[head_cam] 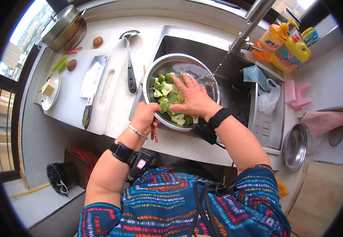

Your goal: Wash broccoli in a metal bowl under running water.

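Observation:
A round steel bowl (213,71) with water and broccoli florets (165,89) in it is tilted over the left part of the sink (165,49). My left hand (145,115) grips the bowl's near left rim. With spread fingers, my right hand (193,96) lies over the florets, its fingertips at the water; whether it presses on them I cannot tell. Drops of water fall from the faucet (239,43) just beyond the bowl. Chopsticks (154,133) show below my left hand, partly hidden by the hand and bowl.
Left of the sink are a ladle (128,59) and a white cutting board (70,103) with a cleaver (94,80), a plate of tofu (52,100) and a mushroom (71,65). A steel pot (67,38) stands behind. Detergent bottles (290,54) and an empty steel bowl (295,148) are at right.

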### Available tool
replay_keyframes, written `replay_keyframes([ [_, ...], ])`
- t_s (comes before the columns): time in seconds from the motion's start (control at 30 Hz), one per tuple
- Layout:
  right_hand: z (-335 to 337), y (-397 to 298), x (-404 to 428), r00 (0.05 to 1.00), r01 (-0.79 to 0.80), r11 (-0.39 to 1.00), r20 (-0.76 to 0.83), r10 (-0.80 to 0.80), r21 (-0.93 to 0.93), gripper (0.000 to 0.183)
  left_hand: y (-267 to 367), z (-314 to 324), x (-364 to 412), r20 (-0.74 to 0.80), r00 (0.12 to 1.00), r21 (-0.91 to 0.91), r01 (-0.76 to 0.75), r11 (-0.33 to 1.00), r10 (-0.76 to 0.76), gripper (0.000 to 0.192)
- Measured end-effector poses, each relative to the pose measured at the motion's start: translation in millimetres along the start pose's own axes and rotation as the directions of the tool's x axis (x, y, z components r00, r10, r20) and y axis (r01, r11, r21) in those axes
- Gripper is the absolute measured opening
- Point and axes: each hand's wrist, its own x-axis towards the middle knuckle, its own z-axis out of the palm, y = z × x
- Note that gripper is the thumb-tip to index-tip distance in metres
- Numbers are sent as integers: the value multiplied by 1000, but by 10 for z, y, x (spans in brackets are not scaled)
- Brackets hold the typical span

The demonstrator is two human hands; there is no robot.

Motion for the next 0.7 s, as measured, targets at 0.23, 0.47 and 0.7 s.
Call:
replay_keyframes([
  [0.23,0,-43,-40,1000,19,1000,5,-19,-16,92,69,8,29,-1,1000,57,2,998,-2,7],
  [0.47,39,105,37,996,18,998,-85,-13,53,92,160,61,-10,-33,999,54,6,999,-4,9],
  [0.7,46,99,65,997,9,997,-81,-3,82,96,242,109,-4,-4,1000,93,19,996,-19,9],
])
